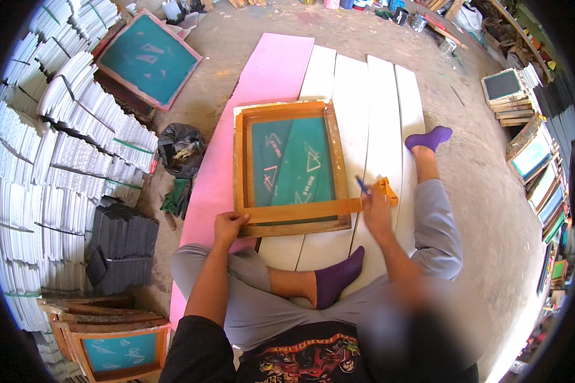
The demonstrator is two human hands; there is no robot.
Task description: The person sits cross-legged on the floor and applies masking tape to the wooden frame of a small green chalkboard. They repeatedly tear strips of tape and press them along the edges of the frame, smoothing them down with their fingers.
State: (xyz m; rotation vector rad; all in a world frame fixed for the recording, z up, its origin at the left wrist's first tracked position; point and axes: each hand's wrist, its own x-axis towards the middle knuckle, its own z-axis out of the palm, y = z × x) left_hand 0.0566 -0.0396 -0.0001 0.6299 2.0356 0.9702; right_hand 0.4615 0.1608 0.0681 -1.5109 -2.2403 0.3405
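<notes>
A wooden screen-printing frame (240,153) with a teal mesh (308,150) and pale printed shapes lies in front of me. A strip of brown tape (294,212) runs across its near end, from hand to hand. My left hand (227,228) is closed at the strip's left end, its fingertips pinching the tape at the frame's near left corner. Beyond the frame's right side, my right hand (377,209) is closed around a slim blue tool (363,186), a pen or cutter. The tape's right end reaches that hand, and an orange-brown bunch (388,189) shows beside its fingers.
I sit on white boards (348,96) and a pink board (275,60) on the floor. Tied stacks of white sheets (64,159) rise at the left, near a black bag (180,150). More screen frames (148,60) stand at left and right. My purple-socked foot (340,279) is near the frame.
</notes>
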